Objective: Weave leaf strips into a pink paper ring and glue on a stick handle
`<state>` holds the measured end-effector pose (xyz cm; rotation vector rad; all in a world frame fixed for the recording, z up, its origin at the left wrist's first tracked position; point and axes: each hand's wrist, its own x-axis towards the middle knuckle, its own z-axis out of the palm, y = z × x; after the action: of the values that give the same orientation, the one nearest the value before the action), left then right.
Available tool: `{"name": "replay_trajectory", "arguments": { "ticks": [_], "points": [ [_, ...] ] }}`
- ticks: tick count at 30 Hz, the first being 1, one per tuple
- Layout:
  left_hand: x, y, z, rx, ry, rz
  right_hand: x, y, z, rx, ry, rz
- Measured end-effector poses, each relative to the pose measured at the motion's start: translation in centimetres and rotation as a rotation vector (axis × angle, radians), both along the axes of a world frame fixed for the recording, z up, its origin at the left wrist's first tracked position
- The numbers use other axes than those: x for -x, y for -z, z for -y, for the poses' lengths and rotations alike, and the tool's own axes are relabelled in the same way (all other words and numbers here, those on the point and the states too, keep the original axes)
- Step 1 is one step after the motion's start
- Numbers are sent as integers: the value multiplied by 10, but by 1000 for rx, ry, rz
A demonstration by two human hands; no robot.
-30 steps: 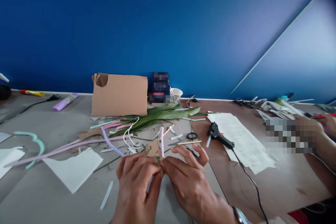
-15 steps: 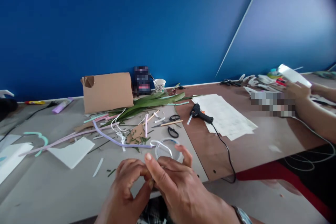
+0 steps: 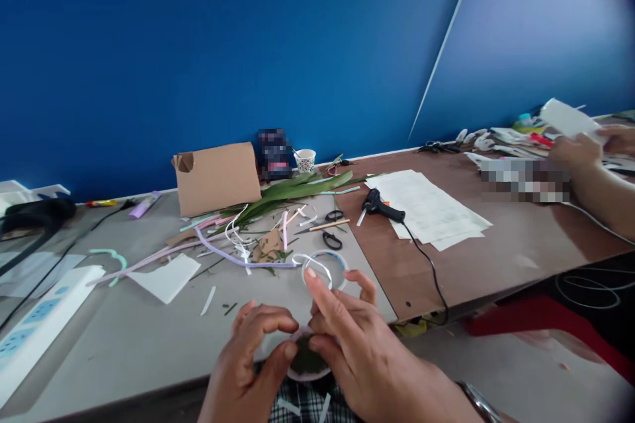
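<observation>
A small round piece with a pale pinkish rim and a dark green inside [image 3: 308,358] is held low over my lap, just off the table's front edge. My left hand [image 3: 260,357] pinches its left rim between thumb and fingers. At the right rim, the thumb and bent fingers of my right hand [image 3: 364,347] grip it, the index finger pointing up. Just beyond the hands lies a clear tape roll [image 3: 343,266] with a white strip across it. A lilac strip [image 3: 223,254] and a white paper scrap [image 3: 169,277] lie farther left. Black-handled scissors [image 3: 332,240] rest behind the roll.
A hot glue gun [image 3: 380,207] lies on paper sheets [image 3: 436,211], its cord trailing off the front edge. Long green leaves [image 3: 292,192], a cardboard box [image 3: 218,178] and a paper cup [image 3: 305,160] stand behind. A power strip [image 3: 54,317] is left; a co-worker's hand [image 3: 575,155] is right.
Both hands have turned and drawn slightly apart, so the round piece between them now shows. The view has shifted left, bringing in the power strip. The co-worker still holds a white object.
</observation>
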<state>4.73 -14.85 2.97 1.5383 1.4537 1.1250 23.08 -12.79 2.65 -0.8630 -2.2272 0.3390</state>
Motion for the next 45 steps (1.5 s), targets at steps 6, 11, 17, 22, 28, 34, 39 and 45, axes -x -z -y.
{"name": "replay_trajectory", "arguments": {
  "ticks": [6,11,17,22,28,34,39,45],
  "points": [
    [2,-11,-17,65,112,-159,2,4,-7,-4,-32,109],
    [2,-22,-25,244,245,-213,-2,4,-8,51,-146,215],
    [2,-20,-27,354,287,-121,-9,-3,-9,200,-232,286],
    [-1,-17,-31,443,348,-167,-12,-6,-11,254,-266,292],
    [2,-11,-39,613,548,121,-17,-9,-13,268,-274,278],
    [-2,-5,-47,851,639,355,-15,-7,-16,149,-359,306],
    [-1,-5,-51,881,611,451,-17,-1,-18,154,-283,336],
    [14,-3,-47,757,497,413,-19,2,-23,115,-220,352]
  ]
}}
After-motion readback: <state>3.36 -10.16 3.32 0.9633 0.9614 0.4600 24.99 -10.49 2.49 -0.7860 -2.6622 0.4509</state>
